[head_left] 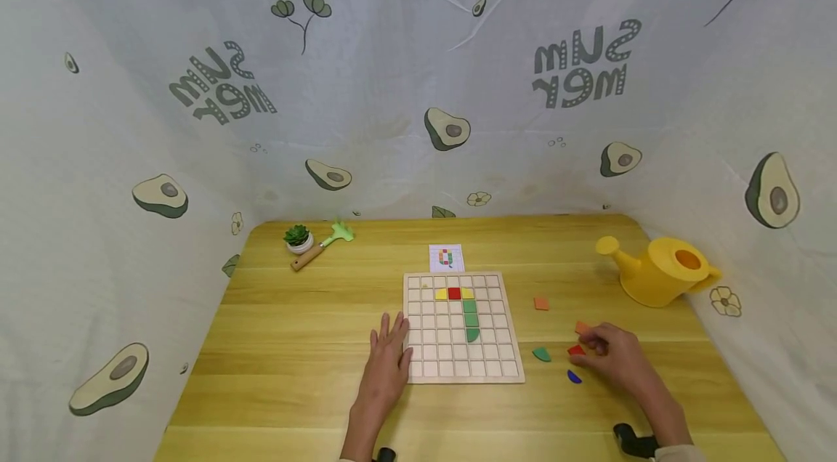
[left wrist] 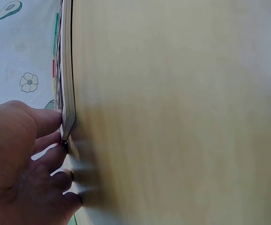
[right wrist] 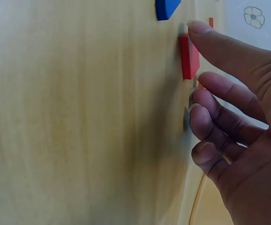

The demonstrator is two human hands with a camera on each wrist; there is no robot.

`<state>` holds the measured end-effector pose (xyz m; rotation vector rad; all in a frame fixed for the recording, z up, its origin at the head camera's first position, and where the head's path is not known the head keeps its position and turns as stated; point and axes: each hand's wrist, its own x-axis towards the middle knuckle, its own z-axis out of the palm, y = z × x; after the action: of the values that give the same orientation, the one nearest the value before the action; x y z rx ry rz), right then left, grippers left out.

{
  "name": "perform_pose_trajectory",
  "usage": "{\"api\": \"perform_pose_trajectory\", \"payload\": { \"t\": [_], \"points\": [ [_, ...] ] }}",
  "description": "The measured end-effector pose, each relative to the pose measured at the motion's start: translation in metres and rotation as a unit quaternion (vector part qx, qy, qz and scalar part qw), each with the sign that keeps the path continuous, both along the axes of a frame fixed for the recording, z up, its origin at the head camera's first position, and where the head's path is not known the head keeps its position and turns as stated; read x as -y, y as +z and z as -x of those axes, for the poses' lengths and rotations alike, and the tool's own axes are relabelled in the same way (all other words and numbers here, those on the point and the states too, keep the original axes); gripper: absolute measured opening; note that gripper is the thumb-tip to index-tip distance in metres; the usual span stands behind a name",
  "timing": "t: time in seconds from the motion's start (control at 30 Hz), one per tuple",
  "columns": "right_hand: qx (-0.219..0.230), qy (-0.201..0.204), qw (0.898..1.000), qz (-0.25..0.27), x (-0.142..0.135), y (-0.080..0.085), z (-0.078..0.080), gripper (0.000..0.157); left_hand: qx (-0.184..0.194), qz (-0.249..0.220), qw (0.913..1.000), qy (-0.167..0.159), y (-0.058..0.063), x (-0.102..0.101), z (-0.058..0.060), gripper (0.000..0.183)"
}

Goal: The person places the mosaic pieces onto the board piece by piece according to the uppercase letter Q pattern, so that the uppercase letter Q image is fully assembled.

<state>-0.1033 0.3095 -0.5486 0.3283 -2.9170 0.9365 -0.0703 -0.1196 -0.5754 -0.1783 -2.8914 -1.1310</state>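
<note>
A wooden grid board (head_left: pixel 428 364) lies in the middle of the table. On it sit a red square (head_left: pixel 454 293) between two yellow pieces (head_left: pixel 441 294), and a column of green pieces (head_left: pixel 471 319). My left hand (head_left: pixel 384 367) rests at the board's left edge with fingers extended; its thumb touches the edge in the left wrist view. My right hand (head_left: pixel 617 354) is over a red piece (right wrist: pixel 187 58), thumb and index finger on either side of it, the other fingers bent. An orange piece (head_left: pixel 582 327) lies by its index finger.
Right of the board lie an orange square (head_left: pixel 541 304), a green quarter-round (head_left: pixel 541 354) and a blue piece (head_left: pixel 574 376). A pattern card (head_left: pixel 446 257) sits behind the board. A yellow watering can (head_left: pixel 657 277) stands right; a potted succulent (head_left: pixel 298 239) and hand rake (head_left: pixel 320 248) are back left.
</note>
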Motion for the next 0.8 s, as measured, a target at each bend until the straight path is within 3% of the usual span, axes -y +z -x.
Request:
{"api": "perform_pose_trajectory", "payload": {
  "t": [0.17, 0.53, 0.8],
  "points": [
    [0.025, -0.008, 1.000, -0.013, 0.0011, 0.0026, -0.0014, 0.030, 0.003, 0.002, 1.0000, 0.001, 0.0008, 0.0000, -0.0001, 0.054],
    [0.008, -0.012, 1.000, -0.005, 0.0045, 0.0004, -0.0022, 0.021, 0.004, 0.001, 1.0000, 0.001, 0.0004, -0.0008, 0.0009, 0.054],
    [0.041, -0.021, 0.999, -0.007, 0.0072, 0.0014, -0.0023, 0.019, 0.002, -0.004, 1.0000, -0.003, 0.0001, 0.0004, 0.0001, 0.054]
  ]
}}
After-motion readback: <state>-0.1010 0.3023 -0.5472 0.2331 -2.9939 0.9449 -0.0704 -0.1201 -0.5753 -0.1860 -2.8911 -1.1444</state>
